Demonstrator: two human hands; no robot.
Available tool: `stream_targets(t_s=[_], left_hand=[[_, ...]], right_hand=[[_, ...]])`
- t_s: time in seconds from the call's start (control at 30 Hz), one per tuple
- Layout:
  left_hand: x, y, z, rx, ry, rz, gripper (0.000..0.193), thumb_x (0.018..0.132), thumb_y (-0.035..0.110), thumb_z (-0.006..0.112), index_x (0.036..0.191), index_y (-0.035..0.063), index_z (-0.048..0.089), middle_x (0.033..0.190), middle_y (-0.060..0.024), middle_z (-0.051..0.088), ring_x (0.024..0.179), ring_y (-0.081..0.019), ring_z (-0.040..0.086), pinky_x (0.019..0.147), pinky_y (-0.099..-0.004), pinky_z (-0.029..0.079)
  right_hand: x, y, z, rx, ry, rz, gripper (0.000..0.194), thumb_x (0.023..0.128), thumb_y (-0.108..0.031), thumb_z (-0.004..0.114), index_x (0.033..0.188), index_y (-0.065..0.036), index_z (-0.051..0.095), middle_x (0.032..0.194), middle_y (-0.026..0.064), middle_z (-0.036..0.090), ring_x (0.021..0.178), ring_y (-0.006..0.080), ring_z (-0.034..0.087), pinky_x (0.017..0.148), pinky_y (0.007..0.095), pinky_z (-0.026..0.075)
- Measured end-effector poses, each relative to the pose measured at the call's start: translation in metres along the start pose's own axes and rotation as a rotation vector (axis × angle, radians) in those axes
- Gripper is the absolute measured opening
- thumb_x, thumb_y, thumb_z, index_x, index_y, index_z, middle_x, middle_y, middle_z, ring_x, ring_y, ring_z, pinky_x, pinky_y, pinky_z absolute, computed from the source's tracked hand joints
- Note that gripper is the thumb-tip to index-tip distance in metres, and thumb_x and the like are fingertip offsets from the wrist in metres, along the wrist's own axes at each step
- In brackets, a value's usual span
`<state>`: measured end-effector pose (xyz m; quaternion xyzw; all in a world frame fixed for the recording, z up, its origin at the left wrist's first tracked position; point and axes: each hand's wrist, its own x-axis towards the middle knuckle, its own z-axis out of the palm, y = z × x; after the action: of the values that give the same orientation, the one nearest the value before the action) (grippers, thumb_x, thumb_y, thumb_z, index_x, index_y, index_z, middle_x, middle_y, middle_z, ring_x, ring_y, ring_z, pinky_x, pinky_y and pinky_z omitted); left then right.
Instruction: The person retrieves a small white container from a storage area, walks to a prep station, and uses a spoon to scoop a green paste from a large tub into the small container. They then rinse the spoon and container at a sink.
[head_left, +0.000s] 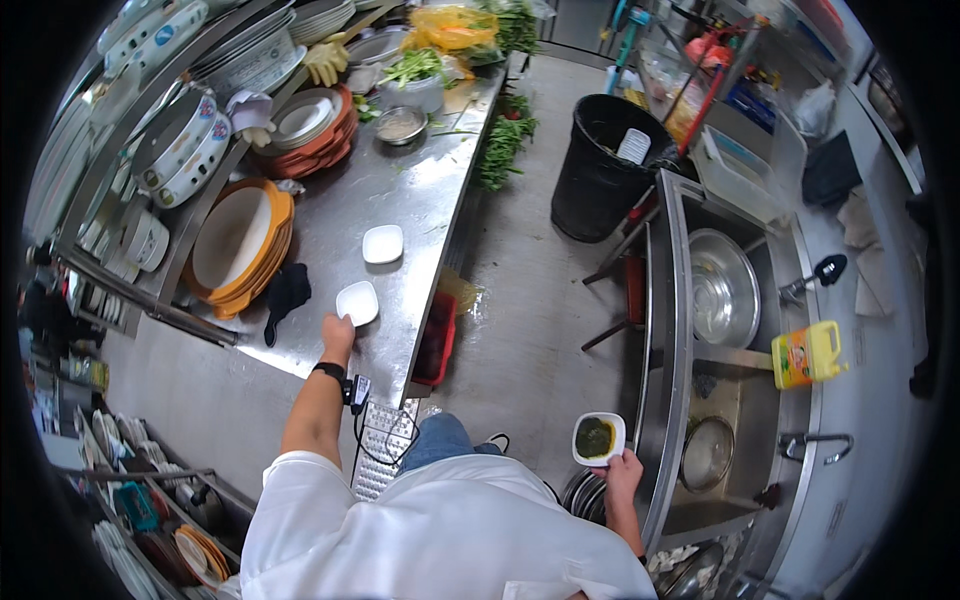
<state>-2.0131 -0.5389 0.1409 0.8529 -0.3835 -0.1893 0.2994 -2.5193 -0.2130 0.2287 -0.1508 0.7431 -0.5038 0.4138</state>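
Note:
On the steel worktable (322, 202), my left hand (338, 335) grips the near edge of a small white square bowl (358, 304). A second white square bowl (383, 244) sits just beyond it. My right hand (621, 480) holds up another white square dish (598, 439) near the sink, with dark green food and yellowish liquid in it. A black cloth (287, 296) lies left of my left hand, beside a stack of orange-rimmed plates (240, 244).
Sinks with a steel basin (724, 289) and a yellow detergent jug (808, 355) line the right side. A black bin (607, 165) stands on the floor ahead. Crockery shelves (180, 262) border the table's left; a red crate (437, 341) sits under its right edge.

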Motion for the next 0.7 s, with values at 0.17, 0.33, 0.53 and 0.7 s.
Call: stream_targets(t_s=[0.17,0.33,0.53,0.7], left_hand=[[-0.069,0.014,-0.037,0.324,0.134,0.578,0.042,0.081,0.022,0.067,0.111,-0.0016,0.049,0.107,-0.0219,0.051,0.106,-0.0385,0.048,0.086,-0.0448,0.043],[-0.143,0.056,-0.01,-0.45,-1.037,0.097,0.057,0.092,0.03,0.056,0.135,-0.0014,0.035,0.125,-0.0155,0.052,0.086,-0.0254,0.064,0.071,-0.0319,0.051],[-0.112,0.089,-0.002,-1.008,-1.126,-0.318,0.046,0.098,0.017,0.041,0.14,0.0055,0.026,0.121,-0.0133,0.053,0.091,-0.0191,0.063,0.072,-0.0302,0.054],[-0.071,0.088,0.019,-1.203,-0.859,-0.371,0.036,0.099,0.011,0.033,0.135,0.0045,0.032,0.113,-0.0149,0.055,0.082,-0.0202,0.064,0.069,-0.0309,0.056]], right_hand=[[0.058,-0.036,0.09,-0.168,-0.355,0.007,0.029,0.08,0.002,0.038,0.101,0.01,0.056,0.086,0.0158,0.062,0.068,0.0232,0.066,0.054,0.0298,0.058],[0.101,-0.067,0.225,-0.281,-0.713,0.034,0.028,0.082,0.002,0.043,0.105,0.01,0.055,0.085,0.0152,0.063,0.064,0.0212,0.066,0.055,0.03,0.058],[0.122,-0.099,0.356,-0.448,-0.981,-0.012,0.025,0.084,-0.002,0.045,0.105,0.008,0.056,0.085,0.0144,0.064,0.064,0.0198,0.066,0.055,0.0292,0.056],[0.169,-0.111,0.424,-0.449,-1.202,0.129,0.03,0.093,-0.022,0.049,0.105,0.004,0.058,0.092,0.0108,0.063,0.079,0.0191,0.064,0.072,0.0328,0.055]])
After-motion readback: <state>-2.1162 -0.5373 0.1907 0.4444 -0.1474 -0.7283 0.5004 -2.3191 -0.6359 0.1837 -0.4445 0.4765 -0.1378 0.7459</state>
